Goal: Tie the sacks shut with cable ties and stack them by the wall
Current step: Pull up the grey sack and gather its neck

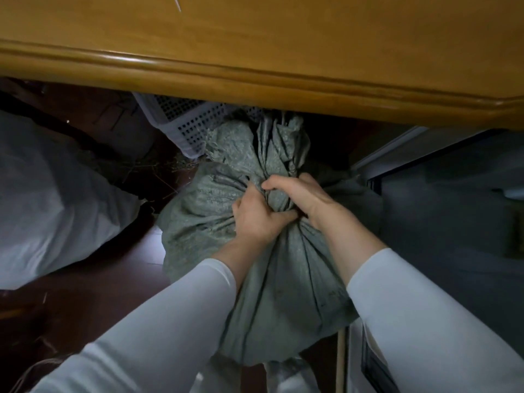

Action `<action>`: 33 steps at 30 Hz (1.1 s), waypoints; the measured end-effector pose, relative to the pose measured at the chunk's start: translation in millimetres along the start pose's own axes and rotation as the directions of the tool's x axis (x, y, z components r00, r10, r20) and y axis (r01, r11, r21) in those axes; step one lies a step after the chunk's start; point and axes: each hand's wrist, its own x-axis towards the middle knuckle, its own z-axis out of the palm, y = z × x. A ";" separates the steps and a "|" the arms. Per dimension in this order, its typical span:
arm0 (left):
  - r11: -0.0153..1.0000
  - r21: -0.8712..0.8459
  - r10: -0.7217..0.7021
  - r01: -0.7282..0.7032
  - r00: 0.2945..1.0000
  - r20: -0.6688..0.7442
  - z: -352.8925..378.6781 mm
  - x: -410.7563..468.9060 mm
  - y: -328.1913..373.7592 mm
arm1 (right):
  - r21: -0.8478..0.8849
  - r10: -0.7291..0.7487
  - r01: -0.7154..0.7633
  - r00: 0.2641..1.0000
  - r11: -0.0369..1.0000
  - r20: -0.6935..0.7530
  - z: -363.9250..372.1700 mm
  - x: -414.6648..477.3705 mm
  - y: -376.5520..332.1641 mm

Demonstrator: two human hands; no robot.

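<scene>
A pale white sack (51, 199) lies slumped at far left on the dark floor (113, 279), its left side cut off by the frame and its mouth out of sight. Beside it, a white perforated basket (187, 123) is half hidden under a broad wooden ledge (255, 66) that spans the top of the view and blocks everything behind it. At centre, a grey-green sack (278, 279) stands on the floor, just in front of the basket, its mouth bunched into a neck with loose cloth fanning above. The left hand (255, 219) grips that neck from the near side, fingers curled tight into the folds; the right hand (300, 194) wraps over it from the far side, knuckles up. Whatever lies beneath the fingers is hidden. Both arms wear white sleeves (170, 321). A thin wooden stick (340, 358) shows partly below the sack. At right, a dark cabinet (453, 208) is too dim to make out.
</scene>
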 end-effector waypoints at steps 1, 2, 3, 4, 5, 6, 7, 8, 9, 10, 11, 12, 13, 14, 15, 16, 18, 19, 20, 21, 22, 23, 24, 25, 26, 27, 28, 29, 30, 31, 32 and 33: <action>0.999 0.035 0.007 -0.007 1.000 0.008 -1.5 3.0 0.1 | -0.010 -0.007 0.007 1.000 1.000 -0.025 4.3 1.8 2.6; 0.998 0.061 0.015 -0.016 1.000 0.010 -3.9 5.2 1.6 | -0.008 -0.013 0.012 0.998 1.000 -0.058 7.6 3.4 5.9; 0.997 0.072 0.014 -0.015 1.000 0.015 -4.9 8.0 2.4 | 0.005 -0.027 0.027 0.996 1.000 -0.091 11.6 4.8 10.0; 0.996 0.089 0.009 -0.011 1.000 0.025 -5.5 9.5 4.0 | 0.021 -0.055 0.058 0.991 0.998 -0.122 14.3 5.5 13.6; 0.995 0.102 -0.001 -0.003 0.999 0.036 -5.6 10.7 5.8 | 0.027 -0.096 0.101 0.984 0.994 -0.152 15.5 4.4 16.6; 0.993 0.117 -0.005 0.000 0.999 0.042 -5.2 11.8 7.0 | 0.017 -0.138 0.143 0.974 0.990 -0.179 14.8 2.6 19.8; 0.993 0.119 -0.009 0.004 0.999 0.044 -4.5 12.8 7.8 | 0.000 -0.180 0.183 0.963 0.983 -0.200 11.8 0.9 22.7; 0.993 0.119 -0.006 0.001 0.999 0.043 -4.0 14.1 8.0 | -0.011 -0.204 0.206 0.955 0.978 -0.218 7.9 -2.3 25.3; 0.993 0.119 -0.003 -0.002 0.999 0.041 -3.5 15.1 7.6 | -0.014 -0.220 0.223 0.946 0.975 -0.237 3.8 -9.6 25.7; 0.992 0.125 0.006 -0.011 0.999 0.040 -3.2 15.9 6.8 | -0.039 -0.262 0.262 0.924 0.964 -0.278 -0.9 -17.7 26.7; 0.991 0.130 0.005 -0.010 0.999 0.040 -3.1 17.2 5.6 | -0.119 -0.364 0.345 0.860 0.931 -0.358 -6.2 -25.7 29.9; 0.991 0.131 0.000 -0.005 0.999 0.038 -3.0 19.1 4.0 | -0.245 -0.529 0.470 0.736 0.848 -0.422 -11.4 -34.8 33.1; 0.992 0.128 -0.015 0.009 0.999 0.043 -3.8 20.0 4.6 | -0.389 -0.711 0.596 0.573 0.702 -0.407 -14.9 -41.8 36.2; 0.991 0.135 -0.025 0.017 0.998 0.052 -3.9 21.4 4.5 | -0.531 -0.864 0.683 0.419 0.502 -0.278 -17.0 -48.7 37.8; 0.985 0.172 -0.026 0.012 0.996 0.080 -4.4 21.6 6.3 | -0.632 -0.952 0.727 0.301 0.267 -0.055 -19.4 -49.8 40.0; 0.971 0.237 -0.012 -0.015 0.993 0.113 -4.0 21.6 7.2 | -0.693 -0.953 0.721 0.225 0.022 0.204 -23.2 -43.8 41.1; 0.950 0.304 0.024 -0.076 0.985 0.170 -4.6 18.7 9.4 | -0.746 -0.803 0.548 0.207 -0.378 0.559 -31.6 -22.3 35.4; 0.958 0.273 0.041 -0.090 0.983 0.180 -5.1 17.3 9.5 | -0.754 -0.734 0.428 0.254 -0.499 0.630 -34.6 -12.1 29.5; 0.967 0.235 0.060 -0.099 0.984 0.169 -5.0 17.1 8.2 | -0.742 -0.667 0.358 0.330 -0.567 0.669 -36.7 -4.6 22.8; 0.967 0.233 0.069 -0.106 0.985 0.159 -6.0 15.8 8.8 | -0.711 -0.613 0.323 0.361 -0.625 0.703 -37.4 0.8 16.1; 0.959 0.262 0.066 -0.106 0.986 0.156 -5.8 15.8 8.2 | -0.668 -0.547 0.316 0.396 -0.673 0.738 -36.3 4.4 8.5; 0.952 0.291 0.051 -0.095 0.986 0.156 -4.8 16.6 8.1 | -0.620 -0.472 0.316 0.434 -0.718 0.767 -35.6 8.0 1.4; 0.946 0.314 0.038 -0.085 0.988 0.152 -2.7 18.4 6.8 | -0.587 -0.409 0.298 0.488 -0.753 0.772 -33.4 6.6 -7.2; 0.942 0.326 0.027 -0.076 0.988 0.151 -2.1 18.3 8.1 | -0.571 -0.371 0.303 0.519 -0.763 0.770 -30.3 4.9 -14.6; 0.938 0.336 0.037 -0.083 0.989 0.141 -1.3 18.3 8.0 | -0.572 -0.340 0.317 0.557 -0.756 0.758 -26.8 1.4 -21.6; 0.937 0.334 0.052 -0.098 0.988 0.144 -0.6 16.4 8.6 | -0.572 -0.308 0.332 0.589 -0.750 0.747 -22.7 -2.3 -27.1; 0.937 0.324 0.092 -0.130 0.987 0.131 1.4 16.9 6.5 | -0.574 -0.261 0.345 0.640 -0.743 0.723 -17.6 -6.6 -31.3; 0.939 0.309 0.112 -0.152 0.983 0.144 0.2 14.4 6.8 | -0.589 -0.217 0.354 0.695 -0.727 0.686 -14.7 -7.6 -32.3; 0.939 0.289 0.151 -0.184 0.979 0.134 1.5 15.2 3.6 | -0.626 -0.185 0.364 0.748 -0.690 0.638 -11.6 -13.2 -33.7; 0.946 0.253 0.178 -0.204 0.977 0.120 -0.9 12.3 4.6 | -0.686 -0.173 0.353 0.801 -0.636 0.573 -9.0 -16.9 -36.7; 0.948 0.210 0.229 -0.240 0.971 0.074 -1.1 12.8 2.7 | -0.761 -0.159 0.347 0.850 -0.547 0.502 -7.0 -22.9 -42.3; 0.953 0.176 0.246 -0.248 0.969 0.029 -3.6 3.9 6.2 | -0.829 -0.145 0.333 0.888 -0.448 0.436 -6.3 -22.4 -46.2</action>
